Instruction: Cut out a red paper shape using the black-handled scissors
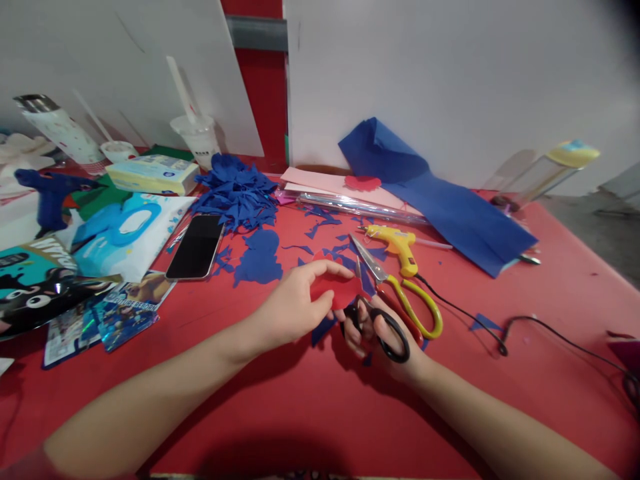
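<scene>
Near the middle, my left hand (305,300) holds a piece of red paper (343,290), its thumb and fingers curled round the paper's left side. My right hand (380,333) has its fingers in the loops of black-handled scissors (393,337), whose blades point up by the red paper's right edge. Just beyond lie larger scissors (410,300) with yellow and red handles, and a yellow glue gun (397,247). Blue paper scraps (325,330) are scattered under and around both hands.
On the left are a phone (196,247), a pile of blue cut pieces (237,193), a white-blue packet (133,230) and a cup with a straw (197,137). Blue sheets (440,200) lie at the back right. A black cord (465,310) crosses the right side.
</scene>
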A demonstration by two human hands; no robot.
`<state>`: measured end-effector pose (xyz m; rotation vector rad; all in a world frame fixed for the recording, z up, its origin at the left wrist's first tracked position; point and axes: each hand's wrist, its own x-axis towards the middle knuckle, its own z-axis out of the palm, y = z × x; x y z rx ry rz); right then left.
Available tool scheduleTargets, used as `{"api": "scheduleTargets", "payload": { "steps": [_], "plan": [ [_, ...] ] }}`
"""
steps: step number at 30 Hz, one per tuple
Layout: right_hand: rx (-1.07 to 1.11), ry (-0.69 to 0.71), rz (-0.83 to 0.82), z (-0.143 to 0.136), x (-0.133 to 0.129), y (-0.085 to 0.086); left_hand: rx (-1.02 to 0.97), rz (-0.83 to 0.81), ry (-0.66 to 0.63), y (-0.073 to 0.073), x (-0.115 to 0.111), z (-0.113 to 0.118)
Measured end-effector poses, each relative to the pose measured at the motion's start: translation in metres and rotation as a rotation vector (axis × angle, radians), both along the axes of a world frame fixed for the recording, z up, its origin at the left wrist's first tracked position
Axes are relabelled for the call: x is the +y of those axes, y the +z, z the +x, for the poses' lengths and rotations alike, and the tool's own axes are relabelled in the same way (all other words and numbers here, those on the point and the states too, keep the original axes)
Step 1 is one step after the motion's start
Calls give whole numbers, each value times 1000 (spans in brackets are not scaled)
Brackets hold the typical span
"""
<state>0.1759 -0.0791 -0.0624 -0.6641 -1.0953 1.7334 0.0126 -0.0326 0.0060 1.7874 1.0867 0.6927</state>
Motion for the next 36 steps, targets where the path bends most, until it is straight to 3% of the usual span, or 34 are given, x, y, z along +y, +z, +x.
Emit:
{"api": "scheduleTargets", "payload": {
  "steps": [11, 18, 36],
  "plan": [
    [-9, -2, -39, 0, 0, 1, -41, -90, 5, -3, -2, 0],
    [6, 2, -59, 0, 0, 0, 7, 23, 10, -1, -1, -1],
    [-22, 10, -19, -1, 0, 4, 15, -72, -24, -2, 2, -6]
  ]
}}
